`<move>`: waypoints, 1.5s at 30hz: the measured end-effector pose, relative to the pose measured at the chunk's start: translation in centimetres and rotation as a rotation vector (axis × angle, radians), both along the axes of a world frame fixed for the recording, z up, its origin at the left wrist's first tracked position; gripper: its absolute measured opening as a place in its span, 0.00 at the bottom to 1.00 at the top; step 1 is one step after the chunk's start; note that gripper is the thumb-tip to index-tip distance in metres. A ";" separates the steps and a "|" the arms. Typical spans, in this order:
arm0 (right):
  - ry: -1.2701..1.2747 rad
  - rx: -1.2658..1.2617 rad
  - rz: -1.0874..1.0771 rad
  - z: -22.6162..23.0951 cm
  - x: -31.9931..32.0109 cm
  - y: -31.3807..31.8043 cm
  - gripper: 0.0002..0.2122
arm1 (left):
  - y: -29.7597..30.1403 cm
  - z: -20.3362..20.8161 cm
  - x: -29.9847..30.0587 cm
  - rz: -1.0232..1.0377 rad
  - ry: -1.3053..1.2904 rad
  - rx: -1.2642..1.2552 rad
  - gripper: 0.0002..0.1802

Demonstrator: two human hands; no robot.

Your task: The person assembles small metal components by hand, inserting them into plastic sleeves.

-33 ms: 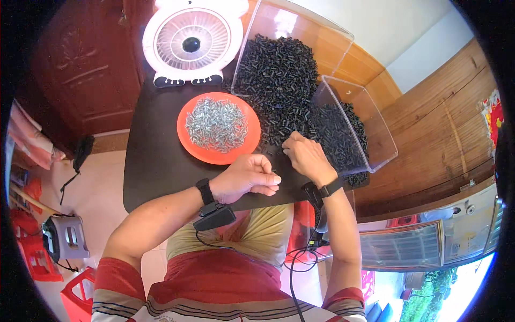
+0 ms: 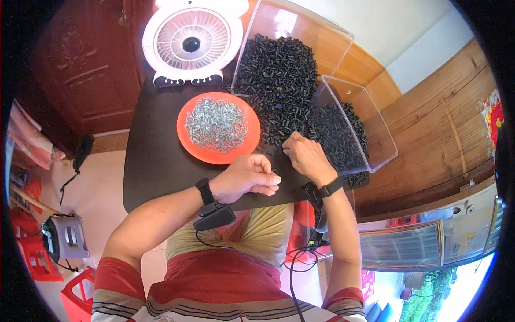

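My left hand (image 2: 248, 176) is closed in a pinch over the near part of the dark table, just below an orange-red plate (image 2: 185, 140). A small black piece (image 2: 274, 172) shows at the thumb and fingertips. Heaped on the plate are many small shiny silver metal pieces (image 2: 216, 124), like screws or pins. To the right, my right hand (image 2: 307, 155) has its fingers bent together at the near edge of a large pile of short black cylindrical pieces (image 2: 279, 80). What those fingertips hold, if anything, is too small to tell.
A clear plastic bin (image 2: 335, 59) lies open around the black pile, with a smaller clear container (image 2: 383, 137) of black pieces to its right. Behind the plate stands a pink-and-white fan (image 2: 192, 44). Cables (image 2: 292, 268) hang from my wrist straps beside my lap.
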State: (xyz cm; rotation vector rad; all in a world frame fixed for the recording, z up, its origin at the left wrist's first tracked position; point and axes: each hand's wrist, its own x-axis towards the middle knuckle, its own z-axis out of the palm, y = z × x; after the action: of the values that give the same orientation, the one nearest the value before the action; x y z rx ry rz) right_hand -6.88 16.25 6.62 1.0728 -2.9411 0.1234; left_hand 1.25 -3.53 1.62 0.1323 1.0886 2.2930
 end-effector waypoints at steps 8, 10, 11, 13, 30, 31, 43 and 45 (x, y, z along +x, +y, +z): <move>0.195 -0.287 0.103 -0.6 0.5 1.0 0.05 | 0.1 0.1 0.1 0.014 0.019 -0.019 0.10; 0.184 -0.368 0.110 -0.4 0.8 1.4 0.05 | 0.2 0.1 0.1 0.013 0.022 -0.017 0.10; 0.169 -0.451 0.120 -0.1 1.0 1.2 0.04 | 0.2 0.1 0.1 0.029 0.019 -0.027 0.10; 0.049 -0.530 0.044 0.6 2.3 1.1 0.04 | 0.2 0.1 0.2 0.046 0.014 -0.038 0.11; -0.372 -0.947 -0.079 -1.8 8.3 1.4 0.04 | 0.4 0.2 0.4 0.045 0.073 -0.049 0.10; -0.371 -0.939 -0.082 -1.8 8.3 1.4 0.03 | 0.4 0.1 0.4 0.046 0.072 -0.050 0.10; -1.035 -1.228 -0.139 -3.1 8.6 2.1 0.06 | 0.5 -0.2 0.6 -0.012 0.254 -0.131 0.13; -1.025 -1.231 -0.143 -3.0 8.7 2.1 0.06 | 0.5 -0.3 0.6 -0.001 0.277 -0.138 0.13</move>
State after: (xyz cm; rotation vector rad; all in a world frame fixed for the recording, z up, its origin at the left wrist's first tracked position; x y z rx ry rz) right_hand 1.81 18.30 3.58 0.5856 -2.4338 2.6137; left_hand 1.87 -3.04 1.34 0.4046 1.3807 2.2346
